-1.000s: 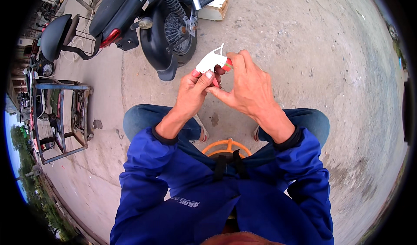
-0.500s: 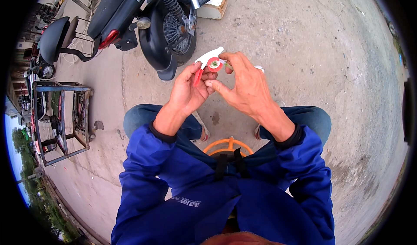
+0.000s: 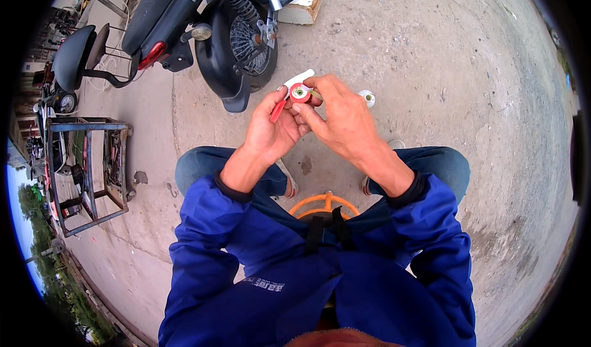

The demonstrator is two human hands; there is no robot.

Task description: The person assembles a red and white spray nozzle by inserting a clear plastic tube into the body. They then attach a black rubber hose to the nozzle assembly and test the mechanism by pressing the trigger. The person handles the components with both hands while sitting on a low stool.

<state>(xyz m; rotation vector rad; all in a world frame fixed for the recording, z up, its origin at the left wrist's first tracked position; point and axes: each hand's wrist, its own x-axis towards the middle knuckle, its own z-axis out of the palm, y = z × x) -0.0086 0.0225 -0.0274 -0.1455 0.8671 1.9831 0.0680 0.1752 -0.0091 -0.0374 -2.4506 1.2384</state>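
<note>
Between my hands is a trigger sprayer head with a white body, a red trigger and a round red collar (image 3: 300,93). My left hand (image 3: 266,131) is closed on its body and trigger side, palm turned up. The thumb and fingers of my right hand (image 3: 348,120) pinch the collar, near a thin, pale greenish tube that sticks out of it. Past my right knuckles, a white bottle (image 3: 367,98) with an open mouth stands on the concrete; my hand is apart from it.
A black motorbike's rear wheel (image 3: 249,45) stands ahead on the left, with a white-topped block (image 3: 300,10) beside it. Further left is a rusty metal frame cart (image 3: 89,125) holding parts. An orange stool rim (image 3: 326,199) shows between my legs.
My right thumb has come up onto the red collar, and the sprayer head has turned and shifted slightly left. More of the white bottle shows beside my right hand.
</note>
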